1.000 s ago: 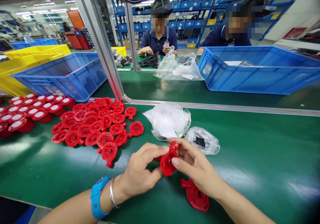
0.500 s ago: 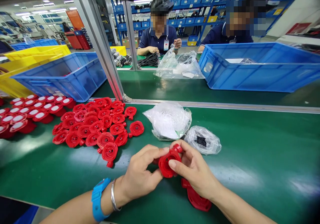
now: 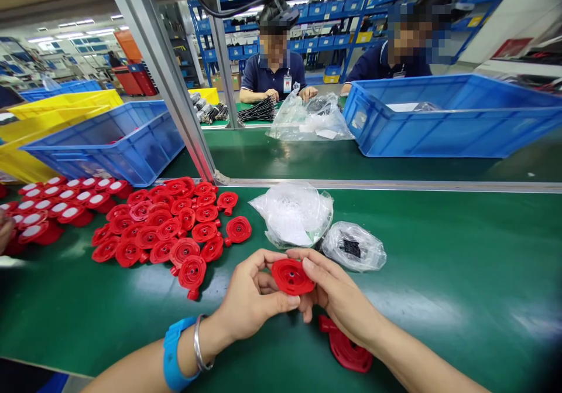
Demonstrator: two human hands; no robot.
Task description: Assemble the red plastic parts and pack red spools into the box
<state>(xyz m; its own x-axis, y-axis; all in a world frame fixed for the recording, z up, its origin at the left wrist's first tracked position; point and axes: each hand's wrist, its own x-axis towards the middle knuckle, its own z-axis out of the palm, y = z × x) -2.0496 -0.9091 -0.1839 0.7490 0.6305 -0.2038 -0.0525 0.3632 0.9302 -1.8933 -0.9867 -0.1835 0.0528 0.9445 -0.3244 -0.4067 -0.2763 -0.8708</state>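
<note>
Between my two hands, just above the green bench, is a red round plastic housing (image 3: 292, 277) with a small hole at its centre. My left hand (image 3: 252, 293) grips its left side, thumb below and fingers behind. My right hand (image 3: 338, 287) pinches its right edge, with some fingers underneath. A second red housing (image 3: 349, 352) lies on the bench under my right wrist, partly covered by it. Beyond my hands sit a clear plastic bag with white contents (image 3: 301, 214) and a smaller clear bag with small black parts (image 3: 353, 246).
Many similar red housings (image 3: 169, 229) lie spread at left, beside rows of red parts with white round tops (image 3: 70, 197). A metal post (image 3: 160, 71) rises behind them. Blue bins (image 3: 443, 129) stand beyond the rail. Two co-workers (image 3: 272, 77) sit opposite; another person's hand (image 3: 5, 229) shows at the left edge.
The housing in my hands has been turned: its side spout no longer shows, and its round face with the centre hole now tilts up toward me. Another person's hand has appeared at far left.
</note>
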